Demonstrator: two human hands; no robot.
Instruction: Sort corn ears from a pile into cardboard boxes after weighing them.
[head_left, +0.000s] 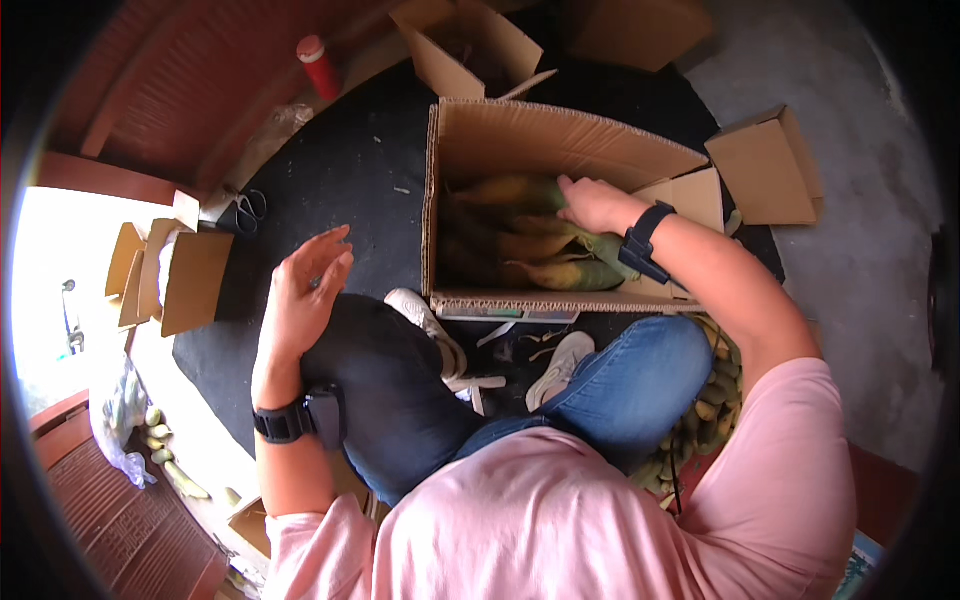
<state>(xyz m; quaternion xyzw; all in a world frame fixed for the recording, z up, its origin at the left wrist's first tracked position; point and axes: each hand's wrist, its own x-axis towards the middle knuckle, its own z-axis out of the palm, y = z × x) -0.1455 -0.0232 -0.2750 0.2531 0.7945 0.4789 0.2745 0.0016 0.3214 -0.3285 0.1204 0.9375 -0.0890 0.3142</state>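
My right hand (596, 204) reaches into a large open cardboard box (566, 127) in front of me. Its fingers close around the green end of a long radish (517, 193) that lies along the box's far wall. More green-and-yellow radishes (574, 275) lie nearer to me in the same box, pointed ends mostly to the left; shadow hides the left part. Over my left knee my left hand (307, 289) is raised with nothing in it, thumb apart from the fingers. A black band with a small device is strapped on each forearm.
Scissors (249, 211) lie on the black mat (360, 187) at the left, near a smaller open carton (196, 274). More cartons (765, 169) stand behind and right. A red bottle (319, 67) is at the back. Many radishes (716, 397) are heaped by my right knee.
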